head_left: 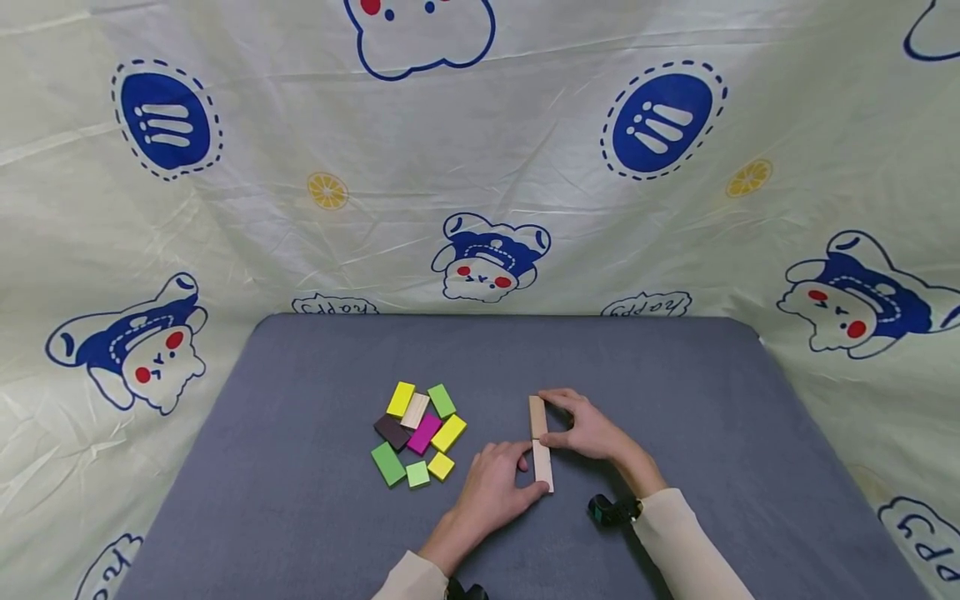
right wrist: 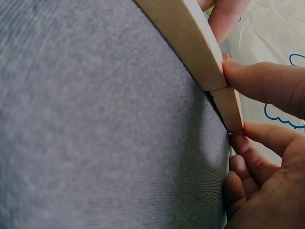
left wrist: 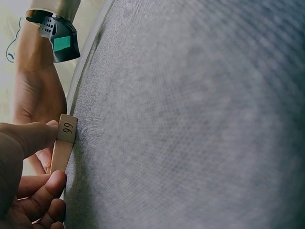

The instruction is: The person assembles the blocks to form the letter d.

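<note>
Two plain wooden blocks lie end to end in a line on the grey table, the near block point(head_left: 543, 468) and the far block point(head_left: 537, 416). With thumb at its near end and index finger by the joint, my left hand point(head_left: 491, 483) holds the near block. My right hand point(head_left: 592, 429) grips the far block, index finger at the far end and thumb by the joint. In the left wrist view the near block's end face point(left wrist: 67, 128) carries a printed two-digit number. The joint between the blocks shows in the right wrist view, beside the right thumb point(right wrist: 262, 81).
Left of the hands lies a loose cluster of several blocks: yellow point(head_left: 448, 433), green point(head_left: 387, 464), magenta point(head_left: 424, 434), dark brown point(head_left: 392, 432) and plain wood point(head_left: 415, 411). The grey tabletop point(head_left: 300, 517) ends at a patterned cloth backdrop point(head_left: 525, 150).
</note>
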